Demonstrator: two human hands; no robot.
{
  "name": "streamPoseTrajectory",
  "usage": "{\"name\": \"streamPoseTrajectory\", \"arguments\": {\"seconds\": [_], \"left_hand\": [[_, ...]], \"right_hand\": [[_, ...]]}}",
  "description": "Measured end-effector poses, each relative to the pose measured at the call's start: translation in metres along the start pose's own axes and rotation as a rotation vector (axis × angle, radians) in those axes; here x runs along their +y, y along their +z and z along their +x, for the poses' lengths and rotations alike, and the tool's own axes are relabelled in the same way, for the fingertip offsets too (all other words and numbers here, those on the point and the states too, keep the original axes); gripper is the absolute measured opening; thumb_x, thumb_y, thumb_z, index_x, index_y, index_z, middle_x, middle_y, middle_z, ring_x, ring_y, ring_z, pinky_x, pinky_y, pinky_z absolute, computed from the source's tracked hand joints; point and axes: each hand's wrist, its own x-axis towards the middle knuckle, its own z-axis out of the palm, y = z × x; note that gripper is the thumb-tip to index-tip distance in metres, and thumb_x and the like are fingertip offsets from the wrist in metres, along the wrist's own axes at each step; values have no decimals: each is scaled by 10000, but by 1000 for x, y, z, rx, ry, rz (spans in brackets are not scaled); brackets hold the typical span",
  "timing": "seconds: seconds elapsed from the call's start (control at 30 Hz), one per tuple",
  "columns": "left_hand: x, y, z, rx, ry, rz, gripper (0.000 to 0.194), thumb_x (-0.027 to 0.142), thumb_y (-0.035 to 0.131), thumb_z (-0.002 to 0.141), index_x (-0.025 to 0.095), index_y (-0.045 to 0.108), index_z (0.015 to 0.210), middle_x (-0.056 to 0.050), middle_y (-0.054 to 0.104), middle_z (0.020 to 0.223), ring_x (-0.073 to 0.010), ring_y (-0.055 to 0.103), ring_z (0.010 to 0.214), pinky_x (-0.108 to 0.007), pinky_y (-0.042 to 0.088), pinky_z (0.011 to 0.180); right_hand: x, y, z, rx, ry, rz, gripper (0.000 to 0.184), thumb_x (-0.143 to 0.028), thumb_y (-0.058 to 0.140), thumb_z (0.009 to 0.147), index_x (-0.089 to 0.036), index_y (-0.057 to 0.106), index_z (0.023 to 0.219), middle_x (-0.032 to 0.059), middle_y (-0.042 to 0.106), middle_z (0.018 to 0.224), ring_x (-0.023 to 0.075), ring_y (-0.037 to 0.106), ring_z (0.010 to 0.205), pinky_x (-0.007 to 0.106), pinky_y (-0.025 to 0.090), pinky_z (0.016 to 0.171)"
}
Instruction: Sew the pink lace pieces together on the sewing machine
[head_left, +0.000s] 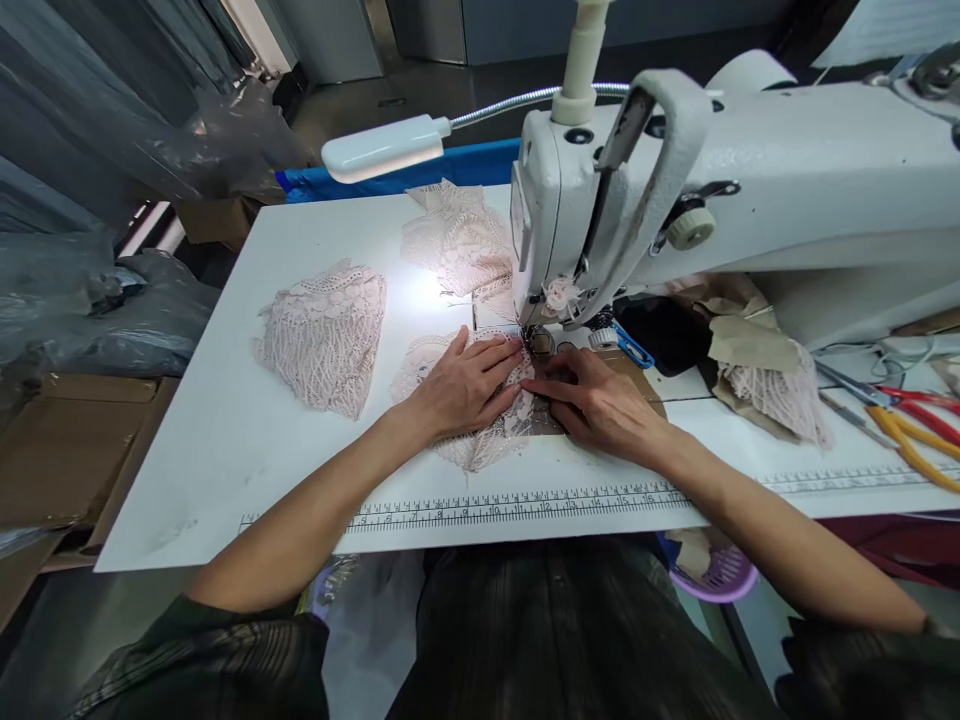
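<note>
My left hand [472, 385] lies flat with its fingers stretched over a pale pink lace piece [480, 450] on the sewing table. The fingertips are close to the needle area of the white sewing machine [551, 210]. On the right, my right hand [596, 400] has its fingers curled, with the index finger and thumb at the right edge of the same lace. Whether they pinch a fold of it is hard to see, but they touch the edge. Part of the lace is hidden under my left hand, and the presser foot is mostly hidden behind the machine head.
Another lace piece [326, 340] lies to the left, and more lace [457, 240] lies behind. Yellow-handled scissors [911, 445] and fabric scraps [772, 375] sit at the right. A ruler strip [480, 512] runs along the front edge. A lamp [386, 148] hangs over the table.
</note>
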Motion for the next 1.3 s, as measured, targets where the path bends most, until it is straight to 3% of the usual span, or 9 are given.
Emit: {"name": "streamPoseTrajectory", "arguments": {"seconds": [0.43,0.77,1.3], "left_hand": [[-6,0,0,-61,17,-76,438,360,383,1008,155,509,1373,-137,505,1440,-271,478,1345,-652,218,1158],[20,-6,-1,-96,-93,87,446,331,326,1031,98,503,1367,-162,473,1461,-305,478,1336,-632,247,1139],[-1,-4,-1,-130,-47,-58,490,417,302,1030,154,444,1418,-129,443,1492,-239,407,1401,-604,154,1188]], "right_hand": [[-2,0,-2,-5,51,43,368,-174,513,907,-275,692,1212,111,557,1135,245,568,1073,395,564,847],[1,1,-2,-15,54,36,348,-198,517,914,-298,701,1193,90,568,1125,228,577,1046,380,549,848],[-1,1,-1,25,37,57,360,-171,509,905,-283,711,1181,90,580,1082,221,584,1013,388,551,865]]}}
